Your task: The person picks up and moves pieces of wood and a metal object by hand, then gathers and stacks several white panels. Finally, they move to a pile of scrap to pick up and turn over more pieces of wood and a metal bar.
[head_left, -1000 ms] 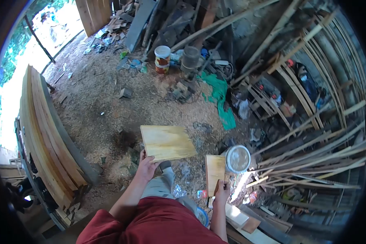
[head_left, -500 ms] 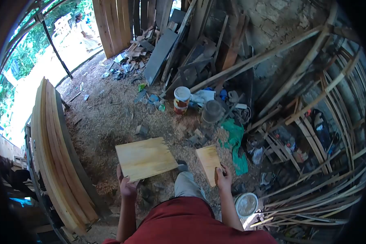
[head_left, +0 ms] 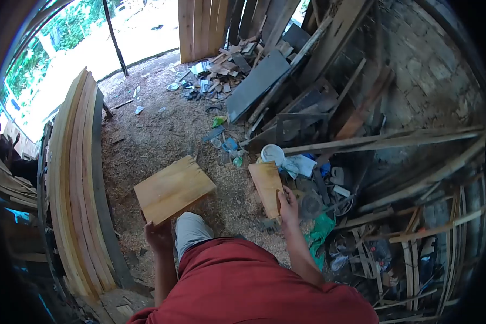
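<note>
Above the sawdust-strewn floor (head_left: pixel 146 135), the left hand (head_left: pixel 159 235) holds a square plywood board (head_left: pixel 173 189) by its near corner; the fingers are wrapped under that corner and closed on it, so nearly the whole board stretches away from the hand, lying almost flat and tilted a little with its far edge higher. The right hand (head_left: pixel 289 208) grips a narrower wood piece (head_left: pixel 268 186) at its lower right edge, the fingers clamped on the edge with the thumb side on the pale face; the piece rises from the hand up and to the left, held more steeply than the board. The two pieces are apart, with a bent knee in grey trousers (head_left: pixel 191 229) showing between them and a red shirt (head_left: pixel 243 286) filling the lower part of the view. Just beyond the top of the narrower piece stands a white bucket (head_left: pixel 272 154) on the floor, among scraps and a green cloth (head_left: pixel 318 235). Along the left side a stack of long curved planks (head_left: pixel 73 183) stands on edge. Leaning boards and slats (head_left: pixel 254 81) crowd the far wall, and bent strips (head_left: pixel 432 237) are piled at the right.
</note>
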Demonstrator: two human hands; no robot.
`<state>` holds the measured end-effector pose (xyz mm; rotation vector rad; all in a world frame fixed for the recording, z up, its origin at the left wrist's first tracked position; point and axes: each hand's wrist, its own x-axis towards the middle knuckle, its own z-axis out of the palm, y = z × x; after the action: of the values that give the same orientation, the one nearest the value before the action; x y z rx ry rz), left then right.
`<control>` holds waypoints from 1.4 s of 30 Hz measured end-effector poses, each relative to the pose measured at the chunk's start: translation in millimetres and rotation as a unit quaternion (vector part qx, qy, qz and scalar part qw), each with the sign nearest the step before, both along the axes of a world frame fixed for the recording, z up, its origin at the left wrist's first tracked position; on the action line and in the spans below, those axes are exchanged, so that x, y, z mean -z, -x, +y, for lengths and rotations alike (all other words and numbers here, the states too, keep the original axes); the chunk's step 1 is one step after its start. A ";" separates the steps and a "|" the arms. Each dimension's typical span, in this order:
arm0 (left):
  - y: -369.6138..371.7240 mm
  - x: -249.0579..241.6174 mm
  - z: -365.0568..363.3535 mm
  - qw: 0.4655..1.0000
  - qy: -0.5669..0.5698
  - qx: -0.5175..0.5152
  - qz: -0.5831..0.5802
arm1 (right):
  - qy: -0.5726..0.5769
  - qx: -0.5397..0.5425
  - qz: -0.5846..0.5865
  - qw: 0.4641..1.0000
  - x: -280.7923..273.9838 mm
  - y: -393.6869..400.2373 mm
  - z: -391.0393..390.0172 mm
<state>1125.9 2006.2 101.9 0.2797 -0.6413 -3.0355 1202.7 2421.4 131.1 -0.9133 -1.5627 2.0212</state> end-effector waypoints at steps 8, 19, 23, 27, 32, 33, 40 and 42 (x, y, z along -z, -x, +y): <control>203.1 32.8 -40.1 0.998 0.036 -0.043 0.018 | -0.061 0.016 -0.003 0.998 38.8 192.8 -11.4; 508.8 -15.1 -104.5 0.999 0.040 0.033 0.013 | -0.035 0.114 -0.095 0.988 -10.2 401.9 -69.0; 590.1 -20.0 -91.0 0.999 0.015 0.047 0.009 | -0.046 0.138 -0.105 0.984 -30.3 460.7 -68.5; 647.6 -18.1 -49.7 0.999 0.025 0.022 0.011 | -0.049 0.168 -0.139 0.975 -14.8 521.3 -47.5; 733.9 23.2 -23.1 0.998 -0.012 0.058 -0.038 | -0.084 0.197 -0.175 0.961 38.6 622.6 -3.8; 755.7 24.5 -14.0 0.998 -0.012 0.048 -0.029 | -0.071 0.209 -0.195 0.956 45.4 649.7 4.8; 929.0 17.5 53.6 0.984 0.175 0.018 0.019 | -0.074 0.154 -0.295 0.940 87.6 852.3 103.2; 975.9 -0.1 81.5 0.985 0.171 0.001 0.020 | -0.050 0.126 -0.213 0.968 65.1 911.7 120.7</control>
<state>150.0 2087.7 102.0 0.2055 -1.1373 -2.8545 290.9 2542.1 66.0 -1.4957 -1.6412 1.6243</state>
